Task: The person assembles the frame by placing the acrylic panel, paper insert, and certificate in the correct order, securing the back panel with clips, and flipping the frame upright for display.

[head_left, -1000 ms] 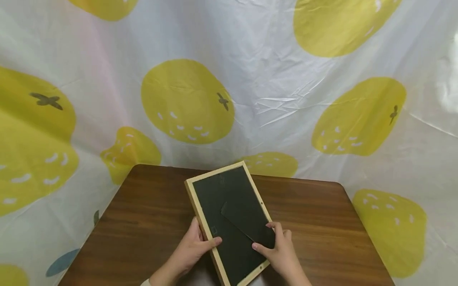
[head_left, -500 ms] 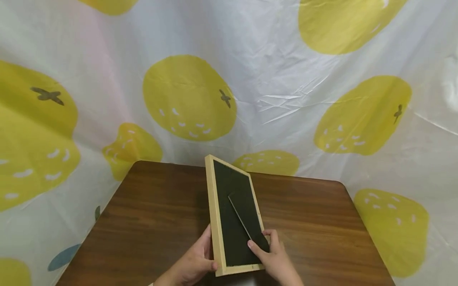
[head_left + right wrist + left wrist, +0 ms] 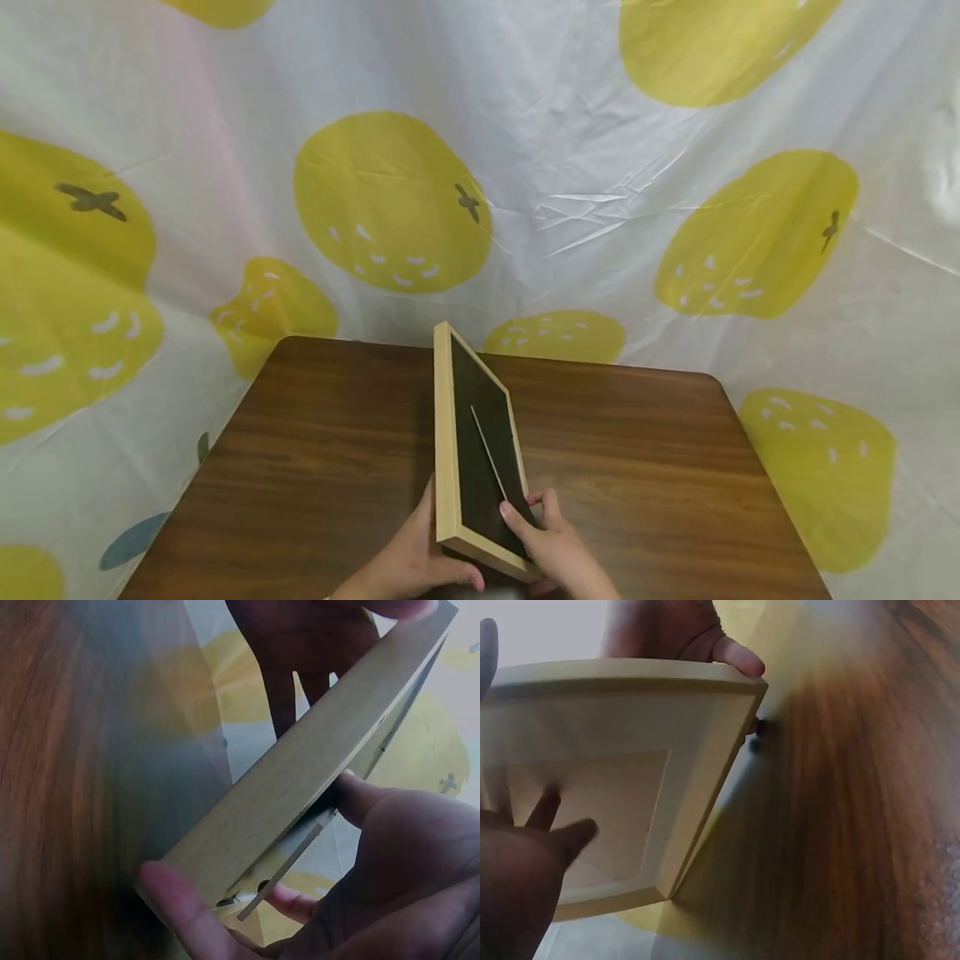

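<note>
A picture frame [image 3: 446, 442] with a pale wood border stands tilted, nearly edge-on in the head view. From its black backing [image 3: 472, 483] a thin stand leg [image 3: 487, 450] sticks out at an angle. My left hand [image 3: 412, 546] holds the lower left side, thumb by the bottom corner; in the left wrist view its fingers [image 3: 574, 836] lie against the front, over a pale mat. My right hand [image 3: 558, 546] grips the lower right edge, its thumb at the stand leg. In the right wrist view one right fingertip [image 3: 161, 881] presses the frame's wooden edge.
A brown wooden table [image 3: 630, 458] with rounded far corners lies beneath the hands. Behind and beside it hangs a white curtain [image 3: 570, 167] printed with large yellow fruits.
The picture frame has turned from showing its back broadly to nearly edge-on, its left side toward the viewer. Both hands have turned with it, and the right hand has shifted left.
</note>
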A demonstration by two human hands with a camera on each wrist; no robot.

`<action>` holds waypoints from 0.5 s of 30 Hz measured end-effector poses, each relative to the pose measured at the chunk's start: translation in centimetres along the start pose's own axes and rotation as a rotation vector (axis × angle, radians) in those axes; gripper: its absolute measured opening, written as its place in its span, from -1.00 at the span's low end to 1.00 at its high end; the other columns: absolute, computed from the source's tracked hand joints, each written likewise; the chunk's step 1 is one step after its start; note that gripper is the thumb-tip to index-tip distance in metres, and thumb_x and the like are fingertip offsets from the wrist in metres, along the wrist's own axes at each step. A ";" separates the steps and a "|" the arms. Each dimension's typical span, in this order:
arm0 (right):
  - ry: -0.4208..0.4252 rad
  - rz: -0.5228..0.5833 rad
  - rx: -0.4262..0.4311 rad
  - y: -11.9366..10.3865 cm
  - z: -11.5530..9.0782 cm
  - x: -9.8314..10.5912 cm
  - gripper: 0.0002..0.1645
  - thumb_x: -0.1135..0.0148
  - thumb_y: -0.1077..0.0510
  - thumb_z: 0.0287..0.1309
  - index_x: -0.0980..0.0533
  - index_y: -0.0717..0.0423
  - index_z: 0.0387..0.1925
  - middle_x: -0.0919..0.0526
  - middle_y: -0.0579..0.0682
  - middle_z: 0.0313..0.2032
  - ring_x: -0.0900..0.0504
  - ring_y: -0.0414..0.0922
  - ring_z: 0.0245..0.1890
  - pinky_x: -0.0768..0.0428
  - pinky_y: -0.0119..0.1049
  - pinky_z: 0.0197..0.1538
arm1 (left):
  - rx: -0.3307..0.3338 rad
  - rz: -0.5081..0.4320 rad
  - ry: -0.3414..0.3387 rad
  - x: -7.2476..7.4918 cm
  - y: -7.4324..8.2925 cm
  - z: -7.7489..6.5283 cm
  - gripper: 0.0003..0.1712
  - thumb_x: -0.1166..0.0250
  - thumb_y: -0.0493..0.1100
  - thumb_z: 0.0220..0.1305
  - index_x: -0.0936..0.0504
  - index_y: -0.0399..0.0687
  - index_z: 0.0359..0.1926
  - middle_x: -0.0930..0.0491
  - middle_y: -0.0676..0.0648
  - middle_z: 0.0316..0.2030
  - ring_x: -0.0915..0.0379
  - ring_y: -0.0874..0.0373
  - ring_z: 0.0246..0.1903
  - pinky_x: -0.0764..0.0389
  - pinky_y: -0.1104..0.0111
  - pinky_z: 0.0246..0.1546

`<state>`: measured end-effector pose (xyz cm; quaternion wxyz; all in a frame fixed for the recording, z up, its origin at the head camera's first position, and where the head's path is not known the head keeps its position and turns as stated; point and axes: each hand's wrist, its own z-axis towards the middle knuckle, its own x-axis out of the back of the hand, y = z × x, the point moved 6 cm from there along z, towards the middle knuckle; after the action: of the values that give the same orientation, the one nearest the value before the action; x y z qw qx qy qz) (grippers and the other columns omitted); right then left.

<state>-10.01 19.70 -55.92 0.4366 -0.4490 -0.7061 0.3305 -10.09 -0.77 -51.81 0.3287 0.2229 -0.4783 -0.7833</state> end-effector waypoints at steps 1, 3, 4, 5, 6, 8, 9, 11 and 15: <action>0.005 -0.003 0.006 -0.1 0.0 -0.2 -0.11 -0.25 -0.49 0.43 -0.18 0.03 0.34 -0.52 0.50 0.18 -0.74 0.12 -0.20 -0.76 0.16 -0.48 | 0.009 -0.028 0.016 -0.1 -0.2 0.0 0.66 -0.70 -0.29 0.09 0.45 0.07 0.77 0.13 -0.36 0.74 -0.28 -0.34 0.58 -0.53 0.21 0.46; 0.014 -0.009 0.012 -0.4 0.1 -0.3 -0.11 -0.24 -0.50 0.43 -0.18 0.04 0.33 -0.54 0.47 0.14 -0.74 0.11 -0.22 -0.76 0.15 -0.49 | -0.002 -0.052 0.040 -0.4 -0.2 0.2 0.55 -0.66 -0.37 0.12 0.34 -0.05 0.77 -0.05 -0.49 0.65 -0.37 -0.38 0.51 -0.61 0.14 0.39; 0.018 -0.015 0.016 -0.5 0.1 -0.4 -0.10 -0.23 -0.50 0.43 -0.17 0.04 0.32 -0.55 0.47 0.13 -0.74 0.11 -0.23 -0.75 0.13 -0.50 | -0.004 -0.050 0.061 -0.6 -0.3 0.3 0.45 -0.64 -0.39 0.15 0.24 -0.14 0.75 -0.16 -0.56 0.58 -0.43 -0.38 0.46 -0.64 0.12 0.36; 0.022 -0.022 0.021 -0.6 0.2 -0.3 -0.10 -0.23 -0.51 0.43 -0.17 0.05 0.31 -0.54 0.48 0.13 -0.74 0.11 -0.24 -0.75 0.12 -0.50 | 0.015 -0.062 0.088 -0.7 -0.4 0.4 0.34 -0.62 -0.41 0.18 0.12 -0.21 0.72 -0.26 -0.58 0.52 -0.49 -0.35 0.43 -0.66 0.12 0.33; 0.024 -0.028 0.022 -0.6 0.2 -0.3 -0.10 -0.23 -0.51 0.43 -0.18 0.05 0.31 -0.55 0.47 0.12 -0.74 0.10 -0.24 -0.75 0.11 -0.51 | 0.036 -0.056 0.115 -0.9 -0.4 0.4 0.22 -0.60 -0.41 0.22 0.03 -0.28 0.67 -0.33 -0.59 0.47 -0.55 -0.30 0.39 -0.68 0.12 0.30; 0.032 -0.052 0.022 -0.7 0.2 -0.2 -0.10 -0.24 -0.52 0.41 -0.19 0.05 0.29 -0.57 0.42 0.08 -0.73 0.08 -0.26 -0.75 0.09 -0.52 | 0.075 -0.057 0.170 -1.0 -0.4 0.5 0.03 -0.53 -0.44 0.30 -0.09 -0.36 0.60 -0.39 -0.60 0.42 -0.59 -0.26 0.35 -0.71 0.13 0.26; 0.034 -0.064 0.020 -0.7 0.2 -0.1 -0.09 -0.24 -0.53 0.40 -0.20 0.05 0.29 -0.58 0.39 0.04 -0.73 0.07 -0.28 -0.75 0.07 -0.52 | 0.103 -0.052 0.197 -1.0 -0.4 0.5 -0.05 -0.50 -0.44 0.33 -0.14 -0.39 0.57 -0.42 -0.59 0.40 -0.61 -0.22 0.34 -0.71 0.15 0.25; 0.045 -0.098 0.014 -0.9 0.2 0.0 -0.08 -0.27 -0.54 0.37 -0.23 0.04 0.27 -0.60 0.32 -0.04 -0.71 0.05 -0.34 -0.74 0.03 -0.54 | 0.176 -0.027 0.245 -0.7 -0.5 0.2 -0.14 -0.50 -0.41 0.33 -0.24 -0.38 0.52 -0.47 -0.53 0.38 -0.65 -0.09 0.31 -0.70 0.24 0.26; 0.121 -0.258 0.043 -1.5 0.2 0.4 -0.15 -0.31 -0.58 0.29 -0.36 0.02 0.11 -0.54 0.05 -0.32 -0.55 -0.05 -0.47 -0.58 -0.16 -0.47 | 0.288 0.067 0.303 0.1 -0.5 -0.4 -0.26 -0.51 -0.33 0.34 -0.39 -0.37 0.43 -0.60 -0.44 0.29 -0.71 0.13 0.20 -0.70 0.37 0.19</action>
<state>-10.80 19.50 -54.58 0.5266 -0.3644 -0.7231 0.2589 -10.08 -0.94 -52.47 0.3876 0.3667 -0.5376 -0.6529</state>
